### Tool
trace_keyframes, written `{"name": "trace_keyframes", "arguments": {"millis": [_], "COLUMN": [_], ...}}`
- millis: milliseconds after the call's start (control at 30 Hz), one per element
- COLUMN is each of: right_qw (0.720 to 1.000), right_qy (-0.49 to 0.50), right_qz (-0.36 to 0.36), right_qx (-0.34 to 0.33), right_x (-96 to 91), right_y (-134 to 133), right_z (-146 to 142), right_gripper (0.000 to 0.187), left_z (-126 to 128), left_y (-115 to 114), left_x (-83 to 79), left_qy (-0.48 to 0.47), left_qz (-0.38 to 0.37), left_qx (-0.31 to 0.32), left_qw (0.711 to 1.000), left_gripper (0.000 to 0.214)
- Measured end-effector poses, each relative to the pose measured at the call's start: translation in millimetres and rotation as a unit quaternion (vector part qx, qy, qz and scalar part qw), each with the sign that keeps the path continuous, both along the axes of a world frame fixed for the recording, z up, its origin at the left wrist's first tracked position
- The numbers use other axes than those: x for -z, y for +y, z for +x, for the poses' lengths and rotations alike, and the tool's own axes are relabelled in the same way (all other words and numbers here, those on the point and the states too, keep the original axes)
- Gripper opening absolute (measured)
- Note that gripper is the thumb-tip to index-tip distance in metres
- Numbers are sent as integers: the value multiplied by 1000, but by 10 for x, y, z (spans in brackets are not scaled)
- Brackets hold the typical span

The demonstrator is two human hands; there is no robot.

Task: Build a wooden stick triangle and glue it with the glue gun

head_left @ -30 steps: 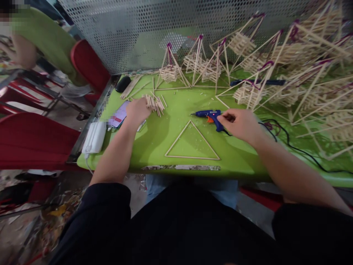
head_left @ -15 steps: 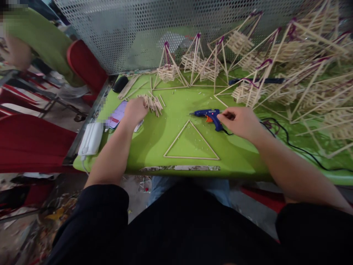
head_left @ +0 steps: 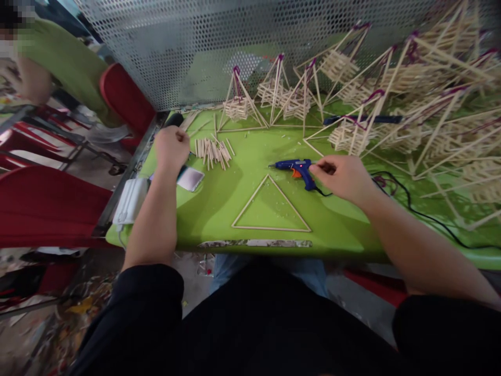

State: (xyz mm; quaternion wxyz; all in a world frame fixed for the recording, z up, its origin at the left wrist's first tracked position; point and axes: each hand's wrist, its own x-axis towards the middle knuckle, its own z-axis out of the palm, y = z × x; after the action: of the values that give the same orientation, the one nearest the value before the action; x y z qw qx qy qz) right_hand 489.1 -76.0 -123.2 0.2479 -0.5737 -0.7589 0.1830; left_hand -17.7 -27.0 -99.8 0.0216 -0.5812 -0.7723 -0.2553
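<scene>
My left hand (head_left: 171, 150) is closed above the left part of the green table, over a phone and left of a loose pile of short wooden sticks (head_left: 213, 152). Whatever its curled fingers hold, if anything, is hidden. My right hand (head_left: 340, 176) is closed in a pinch, fingertips right at the back of a blue glue gun (head_left: 299, 168) with an orange trigger. Whether they grip anything there is too small to make out. The gun lies on its side, nozzle pointing left. In front of it, a triangle of thin wooden sticks (head_left: 270, 228) lies flat.
Stick frames with purple ties and stacked-stick parts (head_left: 237, 108) crowd the back and right of the green table (head_left: 219, 209). A black cable (head_left: 430, 216) runs right. At left are a white power bank-like box (head_left: 131, 201), a pale phone-like slab (head_left: 190, 178) and a person in green (head_left: 66, 62).
My left hand has moved left and slightly up, away from the pile of short sticks. My right hand stays by the glue gun. The view has shifted slightly.
</scene>
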Motion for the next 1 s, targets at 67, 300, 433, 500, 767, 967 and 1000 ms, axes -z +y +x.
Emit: {"name": "trace_keyframes", "arguments": {"millis": [67, 300, 433, 500, 767, 967, 1000], "right_qw": [1000, 1000, 1000, 1000, 997, 997, 997], "right_qy": [-5, -7, -19, -30, -53, -53, -56], "right_qz": [5, 0, -3, -4, -19, 0, -1], "right_qx": [3, 6, 4, -1, -48, -57, -51], "right_x": [3, 34, 40, 23, -121, -189, -196], "right_y": [12, 70, 43, 1, -143, -162, -159], "right_z": [25, 107, 93, 62, -4, 81, 86], "right_gripper": [43, 51, 46, 38, 32, 31, 31], "left_z": [-170, -307, -174, -84, -119, -282, -292], "left_y": [-15, -34, -11, -5, 498, 1277, 1355], "left_x": [-94, -148, -59, 8, 19, -22, -9], "left_qy": [-12, -23, -17, -15, 74, 113, 107], "left_qz": [26, 46, 37, 20, -165, -269, -267], "left_qx": [-27, -43, -58, -47, -54, -41, -31], "left_qw": [999, 998, 998, 999, 982, 956, 957], "left_gripper": [28, 34, 28, 28, 35, 74, 74]}}
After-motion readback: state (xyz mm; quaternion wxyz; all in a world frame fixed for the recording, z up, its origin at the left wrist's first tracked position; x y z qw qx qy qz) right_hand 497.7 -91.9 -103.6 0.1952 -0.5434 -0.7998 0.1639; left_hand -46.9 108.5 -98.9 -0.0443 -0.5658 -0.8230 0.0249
